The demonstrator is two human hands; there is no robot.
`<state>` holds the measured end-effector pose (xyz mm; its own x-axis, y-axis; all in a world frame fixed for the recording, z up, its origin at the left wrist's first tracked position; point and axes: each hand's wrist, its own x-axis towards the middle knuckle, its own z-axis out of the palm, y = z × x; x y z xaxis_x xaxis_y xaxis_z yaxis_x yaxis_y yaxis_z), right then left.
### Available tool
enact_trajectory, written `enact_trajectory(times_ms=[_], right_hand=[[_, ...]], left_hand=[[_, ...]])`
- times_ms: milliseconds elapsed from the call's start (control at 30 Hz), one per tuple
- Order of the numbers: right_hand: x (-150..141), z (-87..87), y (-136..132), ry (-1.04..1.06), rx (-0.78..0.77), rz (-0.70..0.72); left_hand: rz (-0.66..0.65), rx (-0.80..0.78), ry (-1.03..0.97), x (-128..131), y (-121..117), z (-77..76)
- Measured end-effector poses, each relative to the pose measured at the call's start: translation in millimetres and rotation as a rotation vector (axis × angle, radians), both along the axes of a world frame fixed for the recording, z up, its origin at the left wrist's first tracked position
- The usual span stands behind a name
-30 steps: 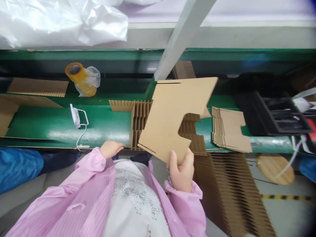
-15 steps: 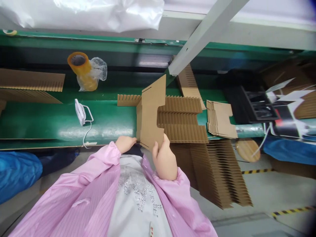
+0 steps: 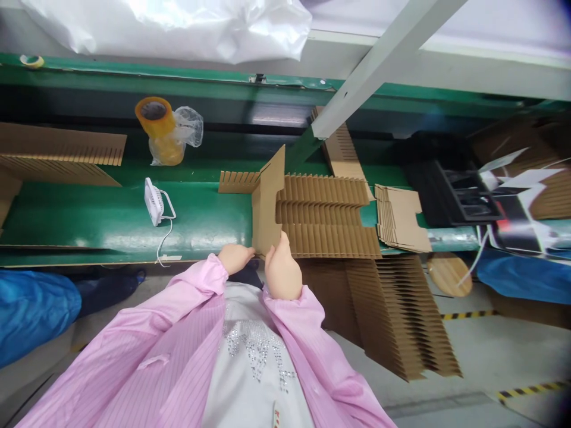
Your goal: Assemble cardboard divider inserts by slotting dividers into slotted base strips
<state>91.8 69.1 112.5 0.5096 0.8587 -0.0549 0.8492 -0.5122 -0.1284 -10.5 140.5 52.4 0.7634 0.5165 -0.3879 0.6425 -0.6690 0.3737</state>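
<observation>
My right hand (image 3: 282, 272) grips the near lower edge of a notched cardboard sheet (image 3: 268, 205), which stands on edge over the green bench (image 3: 89, 217). My left hand (image 3: 235, 258) is curled against the near end of the same upright sheet and the slotted cardboard strip (image 3: 236, 181) beside it. To the right of the sheet lies a grid of interlocked slotted cardboard dividers (image 3: 328, 217), partly hidden by the sheet. Both arms wear pink sleeves.
A stack of notched cardboard sheets (image 3: 399, 219) lies right of the dividers, with a black tray (image 3: 459, 193) beyond. A yellow tape roll in plastic (image 3: 163, 131) and a small white fan (image 3: 156, 202) sit left. More slotted cardboard (image 3: 392, 315) hangs off the bench. A blue sleeve (image 3: 31, 309) shows at left.
My right hand swung the notched sheet from flat and raised at the right to upright on edge at the left end of the dividers. My left hand closed in on it.
</observation>
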Motion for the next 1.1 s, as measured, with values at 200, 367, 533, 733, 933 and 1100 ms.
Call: enact_trajectory(times_ms=[200, 367, 533, 733, 933, 1100], right_hand=[[1.1, -2.9, -4.1, 0.043, 0.024, -0.019], [0.8, -5.9, -2.4, 0.038, 0.001, -0.004], [1.0, -17.9, 3.1, 0.021, -0.031, 0.044], [-0.8, -20.9, 2.7, 0.053, -0.024, 0.030], [-2.4, -7.9, -2.2, 0.091, 0.055, -0.004], [-0.8, -7.7, 4.1, 0.114, 0.007, 0.003]], left_hand=[[0.002, 0.008, -0.020, -0.7, 0.6, -3.4], [0.000, -0.003, -0.014, -1.1, 0.3, -3.0], [0.003, -0.002, -0.013, -1.3, 0.1, -3.6], [0.017, 0.004, -0.022, -2.5, 0.3, -6.0], [0.028, 0.006, -0.051, -3.1, -0.8, -8.2], [0.028, 0.016, -0.045, -2.1, -1.2, -7.8]])
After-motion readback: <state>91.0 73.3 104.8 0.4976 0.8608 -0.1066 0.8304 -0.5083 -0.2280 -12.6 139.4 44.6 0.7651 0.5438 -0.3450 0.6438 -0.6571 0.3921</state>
